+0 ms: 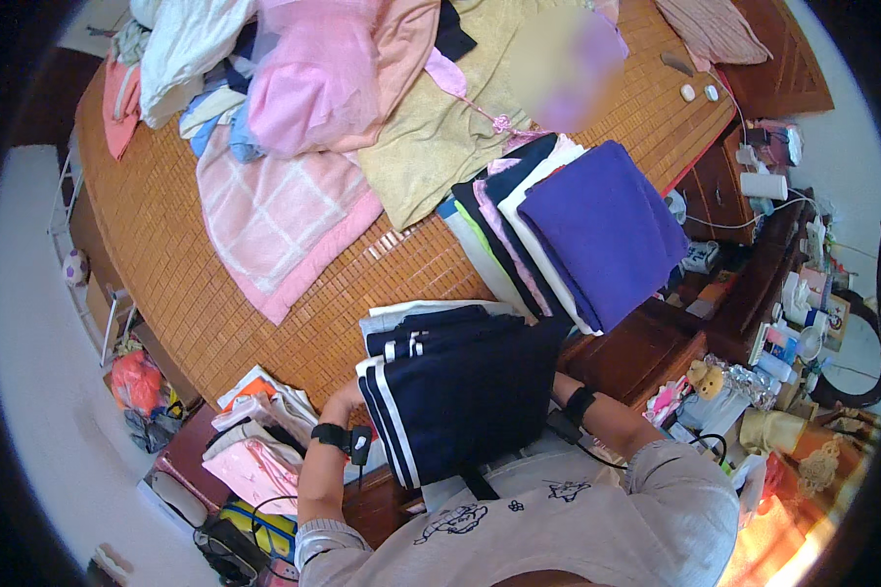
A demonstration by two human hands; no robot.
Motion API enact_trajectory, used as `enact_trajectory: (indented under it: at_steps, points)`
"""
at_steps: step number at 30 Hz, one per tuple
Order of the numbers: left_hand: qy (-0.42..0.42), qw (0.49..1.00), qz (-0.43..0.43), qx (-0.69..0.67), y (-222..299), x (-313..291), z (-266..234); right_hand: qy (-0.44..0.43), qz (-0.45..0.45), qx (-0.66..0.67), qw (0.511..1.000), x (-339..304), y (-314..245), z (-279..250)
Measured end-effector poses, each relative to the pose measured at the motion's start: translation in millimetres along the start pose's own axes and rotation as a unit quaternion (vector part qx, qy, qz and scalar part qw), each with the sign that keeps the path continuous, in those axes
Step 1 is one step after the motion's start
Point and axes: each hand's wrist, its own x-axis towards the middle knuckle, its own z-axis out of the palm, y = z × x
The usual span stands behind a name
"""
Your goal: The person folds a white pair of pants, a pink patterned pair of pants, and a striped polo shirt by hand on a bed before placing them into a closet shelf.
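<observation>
Close in front of my body is a stack of folded navy clothes (pixel 470 391), with white stripes down its left edge. My left hand (pixel 347 399) grips the stack's left side, its fingers mostly hidden behind the cloth. On the other side my right hand (pixel 564 385) supports it, also largely covered. Just beyond, at the bed's edge, sits a taller folded pile topped by a purple garment (pixel 607 235). Left of my left arm lies another folded pile with a pink garment (pixel 255 468) on it. Both wrists wear black straps.
A bamboo mat (pixel 333 284) covers the bed. Across it lie a pink checked blanket (pixel 284 210), a yellow cloth (pixel 411 166) and a pink tulle garment (pixel 313 78). A crowded dresser with a round mirror (pixel 852 362) stands right. Bags (pixel 137 382) sit left.
</observation>
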Motion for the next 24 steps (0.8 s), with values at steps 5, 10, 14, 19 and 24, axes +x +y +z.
enact_trajectory:
  at_steps: [5,10,14,19,24]
  points:
    - [0.038,0.999,0.015,-0.022,-5.0,-34.9,22.5,-0.025,-0.007,-0.047,0.999,-12.2,-11.4,16.1]
    - [0.083,0.994,0.043,-0.058,-8.7,-78.6,54.7,-0.059,-0.011,-0.118,0.991,-49.7,-30.7,34.2]
    - [0.128,0.984,0.075,-0.096,-7.1,-129.1,90.1,-0.098,-0.022,-0.188,0.977,-99.8,-52.5,56.2]
    - [0.181,0.964,0.13,-0.144,-4.8,-203.5,135.4,-0.152,-0.036,-0.28,0.947,-166.4,-60.2,99.4]
    - [0.227,0.938,0.184,-0.186,-26.6,-282.6,171.8,-0.211,-0.042,-0.362,0.907,-201.7,-37.0,164.3]
